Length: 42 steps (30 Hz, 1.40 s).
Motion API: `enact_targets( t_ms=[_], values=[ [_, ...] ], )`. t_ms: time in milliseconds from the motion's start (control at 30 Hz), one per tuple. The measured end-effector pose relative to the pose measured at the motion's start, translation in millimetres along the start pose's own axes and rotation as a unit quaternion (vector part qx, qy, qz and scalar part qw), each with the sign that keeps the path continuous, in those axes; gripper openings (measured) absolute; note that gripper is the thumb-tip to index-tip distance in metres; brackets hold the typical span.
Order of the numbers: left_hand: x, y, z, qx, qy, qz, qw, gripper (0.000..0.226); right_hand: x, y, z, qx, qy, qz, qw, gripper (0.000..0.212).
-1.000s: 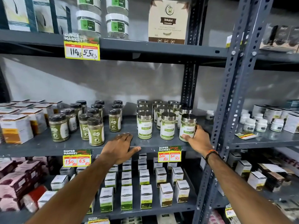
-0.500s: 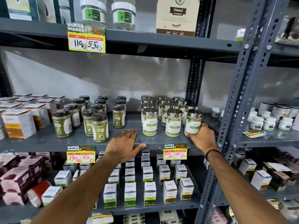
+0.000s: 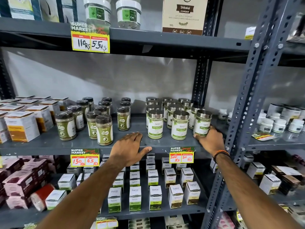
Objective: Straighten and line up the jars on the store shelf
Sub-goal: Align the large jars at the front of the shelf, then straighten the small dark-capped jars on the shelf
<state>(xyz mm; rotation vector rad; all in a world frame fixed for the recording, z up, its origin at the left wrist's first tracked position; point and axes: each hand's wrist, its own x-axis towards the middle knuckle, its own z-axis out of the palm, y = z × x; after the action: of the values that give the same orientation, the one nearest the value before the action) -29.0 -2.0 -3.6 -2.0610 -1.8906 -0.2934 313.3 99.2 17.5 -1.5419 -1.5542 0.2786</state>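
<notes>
Jar [image 3: 201, 123] gripped by right hand [image 3: 210, 140] beside upright post [image 3: 245, 100]; left hand [image 3: 130, 148] flat, fingers together, on shelf [image 3: 49, 144].

Silver-lidded jars [image 3: 175, 116], white/green labels, stand upright in approx. 3 rows running front to back on the shelf [image 3: 49, 144], right of centre. Front three: left jar [image 3: 155, 124] and middle jar [image 3: 179, 125] upright, near the shelf edge, apart from each other. Right front jar [image 3: 202, 122] tilted slightly, base gripped by the right hand [image 3: 210, 140]. Dark-lidded jars [image 3: 92, 113] w/ olive-green powder sit to the left, upright but staggered, not in line; frontmost one [image 3: 104, 130] nearest the edge, one [image 3: 123, 118] standing apart towards the silver-lidded group.
</notes>
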Motion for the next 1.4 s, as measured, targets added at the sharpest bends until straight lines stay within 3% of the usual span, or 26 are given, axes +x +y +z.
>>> enact_targets(
  t_ms=[233,567,800,933,1133,1267,1400],
  values=[
    [-0.8,1.1,-1.7,0.003,0.001,0.000,1.000,0.103,-1.0,-0.9,0.6,-0.002,0.002,0.001,1.000,0.048],
    [-0.2,1.6,-1.1,-0.001,0.005,-0.004,1.000,0.104,0.6,-0.4,0.2,0.006,0.013,0.017,1.000,0.054],
    [-0.7,1.5,-1.9,-0.007,-0.001,-0.003,1.000,0.106,-3.1,-1.2,-0.3,0.023,0.017,0.024,0.999,0.062],
    [-4.3,5.4,-8.2,-0.024,-0.013,-0.006,1.000,0.102,-24.2,-8.4,-4.4,0.072,0.064,0.019,0.995,0.075],
    [-15.9,11.4,-51.4,-0.020,0.054,0.036,0.998,0.098,-69.4,-53.3,-10.8,0.110,0.112,-0.127,0.979,0.071],
    [-21.6,-4.1,-107.8,0.009,0.127,0.064,0.990,0.097,-93.3,-113.2,2.9,0.155,0.048,-0.217,0.963,0.065],
    [-41.3,-55.9,-154.3,-0.006,0.182,0.023,0.983,0.096,-114.7,-172.4,35.1,0.200,-0.031,-0.242,0.949,0.065]
  ],
)
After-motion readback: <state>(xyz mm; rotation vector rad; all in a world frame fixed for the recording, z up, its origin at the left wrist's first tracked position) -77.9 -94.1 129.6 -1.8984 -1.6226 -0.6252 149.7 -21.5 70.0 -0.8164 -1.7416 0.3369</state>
